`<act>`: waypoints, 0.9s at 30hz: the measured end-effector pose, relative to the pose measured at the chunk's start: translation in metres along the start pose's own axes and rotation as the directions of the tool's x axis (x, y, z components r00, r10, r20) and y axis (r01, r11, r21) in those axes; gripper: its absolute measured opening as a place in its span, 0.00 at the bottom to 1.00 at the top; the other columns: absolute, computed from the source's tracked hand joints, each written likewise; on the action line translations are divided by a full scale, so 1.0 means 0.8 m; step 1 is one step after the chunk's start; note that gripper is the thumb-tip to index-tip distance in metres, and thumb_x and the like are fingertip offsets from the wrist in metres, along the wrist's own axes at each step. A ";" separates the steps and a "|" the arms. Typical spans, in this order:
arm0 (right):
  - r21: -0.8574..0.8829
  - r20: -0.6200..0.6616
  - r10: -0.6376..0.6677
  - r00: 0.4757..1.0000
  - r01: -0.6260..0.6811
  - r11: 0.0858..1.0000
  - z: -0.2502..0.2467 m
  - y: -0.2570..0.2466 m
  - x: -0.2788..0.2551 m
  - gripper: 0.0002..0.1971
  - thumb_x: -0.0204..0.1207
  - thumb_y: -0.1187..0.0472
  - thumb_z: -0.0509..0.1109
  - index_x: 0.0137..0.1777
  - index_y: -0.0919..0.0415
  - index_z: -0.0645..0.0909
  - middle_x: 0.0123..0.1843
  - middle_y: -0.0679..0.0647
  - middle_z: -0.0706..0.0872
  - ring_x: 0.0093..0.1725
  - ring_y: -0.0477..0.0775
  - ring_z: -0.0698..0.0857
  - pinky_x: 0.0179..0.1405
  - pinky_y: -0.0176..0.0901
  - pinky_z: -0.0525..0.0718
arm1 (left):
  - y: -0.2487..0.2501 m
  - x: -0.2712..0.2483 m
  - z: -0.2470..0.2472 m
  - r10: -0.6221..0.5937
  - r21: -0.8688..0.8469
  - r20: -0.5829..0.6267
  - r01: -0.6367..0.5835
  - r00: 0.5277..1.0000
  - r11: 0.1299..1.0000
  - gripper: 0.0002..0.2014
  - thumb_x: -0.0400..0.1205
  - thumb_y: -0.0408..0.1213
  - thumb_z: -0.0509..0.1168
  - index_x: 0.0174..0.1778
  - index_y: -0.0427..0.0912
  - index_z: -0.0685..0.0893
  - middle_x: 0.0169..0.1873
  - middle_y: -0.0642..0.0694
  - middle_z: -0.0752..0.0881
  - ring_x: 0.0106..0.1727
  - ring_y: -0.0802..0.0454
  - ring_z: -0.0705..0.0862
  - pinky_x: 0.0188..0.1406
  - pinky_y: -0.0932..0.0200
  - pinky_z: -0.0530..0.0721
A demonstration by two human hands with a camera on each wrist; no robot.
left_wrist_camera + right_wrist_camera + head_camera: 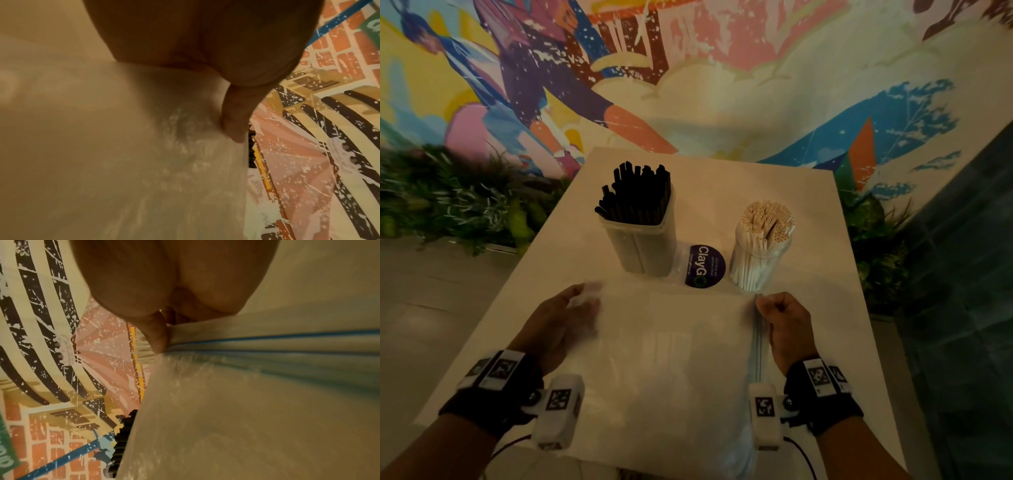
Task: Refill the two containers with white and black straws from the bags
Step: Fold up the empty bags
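Note:
A clear plastic zip bag [671,349] is stretched flat between my hands over the white table [722,185]. My left hand [571,318] grips its left far corner, thumb [234,123] pressed on the plastic [144,162]. My right hand [780,315] pinches the right far corner by the blue zip strip [267,337]. Beyond the bag, a square clear container [643,240] holds black straws [637,195], and a round clear container [760,263] holds white straws [767,219]. What the bag holds I cannot make out.
A second clear bag with a dark round "ClayGo" sticker [703,265] lies between the two containers. A painted mural wall [688,68] rises behind the table, with green plants [448,205] at its foot on the left and right. A dark tiled wall [962,274] stands at the right.

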State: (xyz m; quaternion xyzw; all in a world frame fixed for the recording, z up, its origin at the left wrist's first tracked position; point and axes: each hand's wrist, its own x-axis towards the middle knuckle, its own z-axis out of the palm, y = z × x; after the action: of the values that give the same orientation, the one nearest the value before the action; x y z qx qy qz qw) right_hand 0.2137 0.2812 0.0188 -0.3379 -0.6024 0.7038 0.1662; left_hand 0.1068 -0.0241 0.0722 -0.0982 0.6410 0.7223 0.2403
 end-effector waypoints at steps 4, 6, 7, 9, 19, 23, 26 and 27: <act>0.095 -0.052 0.007 0.999 -0.002 0.995 0.006 0.000 -0.002 0.12 0.76 0.72 0.70 0.33 0.60 0.77 0.30 0.54 0.80 0.32 0.52 0.76 0.36 0.46 0.77 | 0.003 0.004 0.009 -0.016 -0.053 -0.093 0.011 0.996 0.999 0.03 0.76 0.35 0.66 0.37 0.43 0.78 0.30 0.45 0.76 0.27 0.52 0.76 0.29 0.57 0.83; 0.108 -0.077 0.017 0.997 -0.009 0.994 0.007 0.003 -0.004 0.13 0.75 0.73 0.71 0.32 0.60 0.77 0.29 0.52 0.81 0.33 0.52 0.77 0.37 0.47 0.77 | -0.001 0.005 0.010 -0.018 -0.126 -0.125 0.002 0.992 0.992 0.06 0.79 0.34 0.64 0.37 0.45 0.77 0.31 0.46 0.81 0.31 0.52 0.79 0.34 0.54 0.82; 0.120 -0.080 0.030 0.996 -0.020 0.993 0.008 0.003 -0.005 0.13 0.74 0.74 0.71 0.32 0.60 0.77 0.28 0.52 0.81 0.32 0.52 0.76 0.36 0.45 0.77 | -0.003 0.005 0.010 -0.018 -0.160 -0.133 -0.004 0.991 0.987 0.07 0.81 0.33 0.62 0.37 0.46 0.76 0.31 0.47 0.85 0.33 0.52 0.80 0.36 0.53 0.82; 0.146 -0.078 0.048 0.996 -0.036 0.989 0.007 0.003 -0.007 0.12 0.73 0.76 0.70 0.32 0.62 0.77 0.29 0.53 0.81 0.32 0.51 0.76 0.32 0.39 0.78 | -0.005 0.004 0.007 -0.022 -0.210 -0.116 -0.003 0.993 0.978 0.11 0.82 0.30 0.59 0.34 0.47 0.75 0.30 0.47 0.87 0.31 0.54 0.83 0.33 0.55 0.83; -0.026 0.052 0.006 0.999 -0.005 1.000 -0.004 0.001 -0.013 0.15 0.75 0.78 0.67 0.55 0.60 0.84 0.39 0.51 0.85 0.37 0.46 0.80 0.36 0.30 0.81 | -0.009 -0.002 -0.021 -0.171 -0.048 0.063 0.174 0.983 0.984 0.03 0.74 0.29 0.61 0.39 0.39 0.80 0.28 0.45 0.83 0.25 0.53 0.84 0.23 0.62 0.86; -0.017 0.055 0.063 0.996 -0.062 0.998 0.001 -0.001 -0.019 0.14 0.77 0.79 0.64 0.44 0.60 0.84 0.40 0.54 0.85 0.39 0.50 0.81 0.36 0.33 0.84 | -0.010 -0.002 -0.022 -0.127 -0.141 -0.072 0.116 0.989 0.983 0.15 0.80 0.24 0.57 0.30 0.45 0.73 0.32 0.48 0.89 0.29 0.52 0.89 0.22 0.58 0.86; -0.282 -0.048 -0.038 0.998 0.023 0.959 0.001 0.007 -0.021 0.13 0.76 0.76 0.67 0.42 0.57 0.84 0.44 0.57 0.86 0.46 0.57 0.83 0.45 0.36 0.86 | -0.002 -0.009 -0.001 0.115 0.116 -0.104 -0.103 0.988 0.988 0.14 0.78 0.25 0.64 0.29 0.43 0.73 0.26 0.49 0.88 0.24 0.55 0.85 0.20 0.61 0.84; -0.488 -0.056 -0.127 0.990 0.084 0.869 0.000 0.002 -0.024 0.09 0.76 0.72 0.68 0.47 0.57 0.85 0.48 0.57 0.86 0.50 0.59 0.84 0.52 0.39 0.84 | 0.005 -0.012 0.007 0.226 0.234 -0.058 -0.207 0.972 0.950 0.11 0.77 0.25 0.67 0.31 0.39 0.75 0.24 0.47 0.86 0.23 0.55 0.83 0.19 0.61 0.83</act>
State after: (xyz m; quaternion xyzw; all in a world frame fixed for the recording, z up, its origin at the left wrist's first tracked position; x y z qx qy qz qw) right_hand 0.2277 0.2684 0.0229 -0.3653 -0.7692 0.5052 0.1403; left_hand 0.1141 -0.0209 0.0806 -0.0295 0.7357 0.6616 0.1420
